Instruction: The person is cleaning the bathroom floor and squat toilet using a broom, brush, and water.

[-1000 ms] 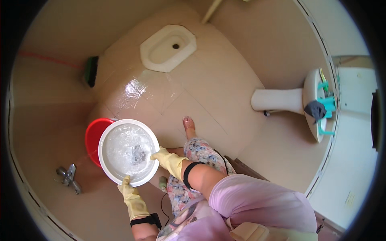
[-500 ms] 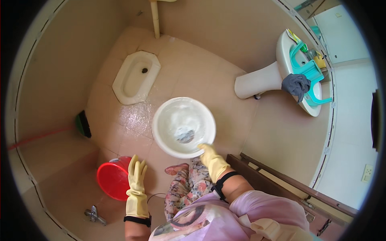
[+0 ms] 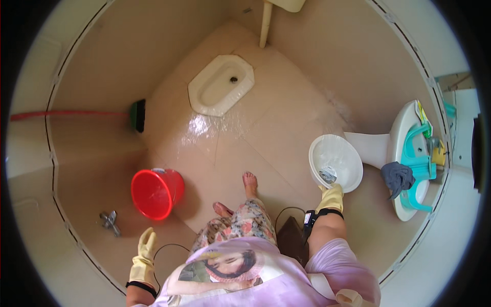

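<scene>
My right hand point(image 3: 331, 198), in a pale yellow rubber glove, grips the near rim of a white round basin point(image 3: 345, 153). The basin is tilted beside the sink's pedestal, and a spray of water point(image 3: 335, 110) shows on the floor and wall beyond it. A small greyish patch point(image 3: 328, 174) shows inside; whether it is a label or a loose thing I cannot tell. My left hand point(image 3: 144, 253), gloved alike, hangs at the lower left, fingers extended and holding nothing. Nearest to it are a red bucket point(image 3: 152, 195) and a metal tap point(image 3: 110, 223).
A white squat toilet point(image 3: 222, 84) is set in the wet tiled floor. At the right, the sink point(image 3: 400, 202) bears a turquoise plastic stool point(image 3: 417, 166) and a grey cloth point(image 3: 397, 179). A green-and-black brush head point(image 3: 137, 115) leans at the left wall. A dark brown board point(image 3: 292, 239) lies behind me.
My right hand has carried the basin to the right and tilted it; the water that was in it has splashed out toward the far right wall. My left hand has drawn back from the red bucket.
</scene>
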Demonstrator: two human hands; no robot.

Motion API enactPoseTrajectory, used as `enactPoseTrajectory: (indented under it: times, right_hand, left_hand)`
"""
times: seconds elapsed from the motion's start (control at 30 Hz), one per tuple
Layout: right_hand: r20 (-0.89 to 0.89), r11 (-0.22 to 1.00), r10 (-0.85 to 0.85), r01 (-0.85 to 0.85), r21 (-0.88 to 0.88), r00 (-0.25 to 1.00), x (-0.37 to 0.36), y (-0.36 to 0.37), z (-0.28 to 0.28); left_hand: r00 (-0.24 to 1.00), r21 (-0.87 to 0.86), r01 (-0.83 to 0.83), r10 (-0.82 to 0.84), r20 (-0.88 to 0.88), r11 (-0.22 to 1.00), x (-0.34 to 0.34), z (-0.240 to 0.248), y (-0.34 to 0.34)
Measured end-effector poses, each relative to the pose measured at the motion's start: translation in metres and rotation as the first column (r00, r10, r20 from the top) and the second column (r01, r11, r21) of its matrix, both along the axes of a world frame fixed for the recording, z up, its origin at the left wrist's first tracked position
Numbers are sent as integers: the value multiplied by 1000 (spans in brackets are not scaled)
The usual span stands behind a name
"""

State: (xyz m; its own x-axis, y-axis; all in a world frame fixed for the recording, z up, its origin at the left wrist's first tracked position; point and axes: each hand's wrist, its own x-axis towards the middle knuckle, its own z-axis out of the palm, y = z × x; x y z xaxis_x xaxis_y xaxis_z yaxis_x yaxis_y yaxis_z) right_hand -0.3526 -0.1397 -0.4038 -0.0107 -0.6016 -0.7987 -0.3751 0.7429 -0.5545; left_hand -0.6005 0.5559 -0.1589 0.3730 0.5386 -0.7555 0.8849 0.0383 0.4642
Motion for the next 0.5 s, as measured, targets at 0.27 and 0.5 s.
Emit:
enactPoseTrajectory:
  times: [0.27, 0.5]
  right_hand:
    - [-57, 920, 392, -391, 23, 918, -89, -55, -33]
    - [-208, 963, 106, -152, -220, 972, 7, 67, 88]
  left_hand:
    - [996, -1, -84, 84, -13, 996, -18, 19, -11]
    - [992, -27, -121, 120, -23, 992, -22, 31, -51]
